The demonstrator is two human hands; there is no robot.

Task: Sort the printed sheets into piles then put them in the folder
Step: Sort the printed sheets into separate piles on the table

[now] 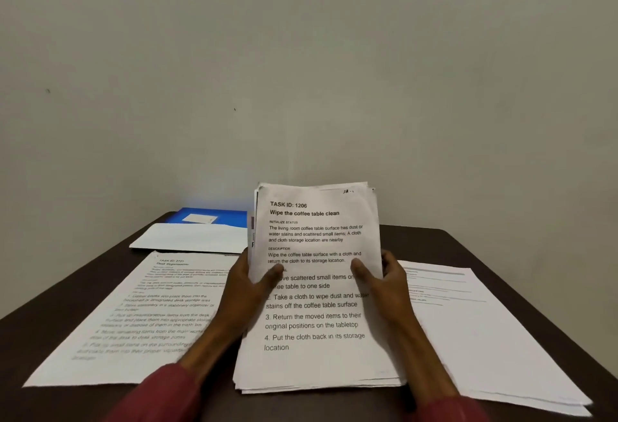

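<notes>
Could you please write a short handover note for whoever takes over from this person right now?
Left hand and right hand each grip a side of the held stack; top sheet reads Task ID 1206.
Done: a left pile and a right pile lie on the table.
Blue folder lies back left.
Left: sort the held stack, then file the piles.

Both hands — left hand (pixel 245 283), right hand (pixel 384 283) — grip a stack of printed sheets (pixel 316 288) at centre frame; a blue folder (pixel 214 217) lies behind, centre-left.
</notes>
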